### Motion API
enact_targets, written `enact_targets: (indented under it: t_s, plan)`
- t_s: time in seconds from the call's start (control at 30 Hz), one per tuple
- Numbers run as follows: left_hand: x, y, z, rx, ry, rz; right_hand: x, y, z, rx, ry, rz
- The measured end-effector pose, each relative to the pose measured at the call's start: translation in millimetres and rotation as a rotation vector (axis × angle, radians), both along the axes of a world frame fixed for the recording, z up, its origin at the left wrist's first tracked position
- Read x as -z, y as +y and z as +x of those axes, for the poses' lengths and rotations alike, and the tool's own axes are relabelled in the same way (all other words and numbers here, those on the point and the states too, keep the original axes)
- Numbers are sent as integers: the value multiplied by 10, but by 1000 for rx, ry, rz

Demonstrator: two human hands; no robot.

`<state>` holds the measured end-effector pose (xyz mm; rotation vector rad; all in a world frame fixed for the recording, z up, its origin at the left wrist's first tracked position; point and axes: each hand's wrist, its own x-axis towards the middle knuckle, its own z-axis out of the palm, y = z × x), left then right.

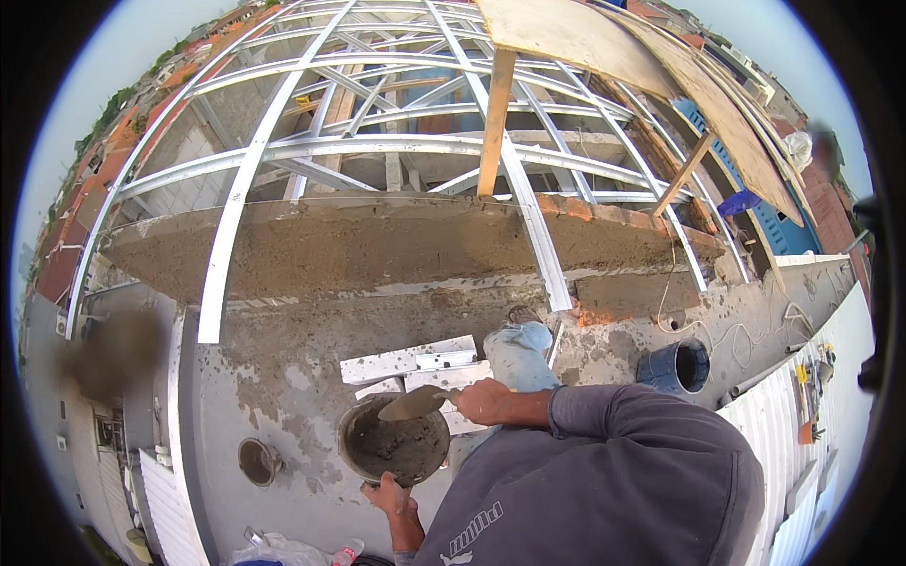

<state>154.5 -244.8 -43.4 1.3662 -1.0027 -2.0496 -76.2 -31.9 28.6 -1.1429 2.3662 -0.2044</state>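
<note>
A pointed trowel (pixel 408 406) smeared with mortar is held by its handle in my right hand (pixel 481 403), which is closed. Its blade hangs over the far right part of a round bucket (pixel 343 443). Inside the bucket lies wet grey mortar (pixel 401 451), lumpy on top. My left hand (pixel 387 492) grips the bucket's near rim, fingers bent at the edge. Several pale rectangular blocks (pixel 396 362), speckled with mortar, lie just beyond the bucket and partly behind my right hand.
A smaller bucket (pixel 257 462) stands to the left, a dark blue drum (pixel 674 366) to the right. Ahead runs a low mortar-coated wall (pixel 330 245) under silver roof trusses (pixel 243 208), whose ends jut toward me. Plywood sheets (pixel 576 42) rest at the upper right. A loose cable (pixel 741 344) trails nearby.
</note>
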Motion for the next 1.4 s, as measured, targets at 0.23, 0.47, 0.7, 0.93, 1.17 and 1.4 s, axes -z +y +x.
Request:
enact_targets:
  t_s: [0.23, 0.47, 0.7, 0.93, 1.17, 1.4]
  plan:
    - [-96, -146, -10, 222, -350, -71, -332, 1059, 24, 530, -75, 105]
    - [97, -58, -184, 796, -547, -234, 255, 2667, 1020, 1250, -152, 133]
    - [395, 198, -561, 1118, -611, -326, 603, 3646, 2527, 1843, -373, 37]
    - [620, 803, -908, 1227, -574, -412, 538, 4189, 3286, 2105, -393, -75]
    - [93, 2181, -1101, 1174, -481, -346, 283, 4705, 2659, 1563, 77, 30]
    - [-174, 4033, -1244, 1197, -330, -338, 275, 5281, 1458, 899, -296, -62]
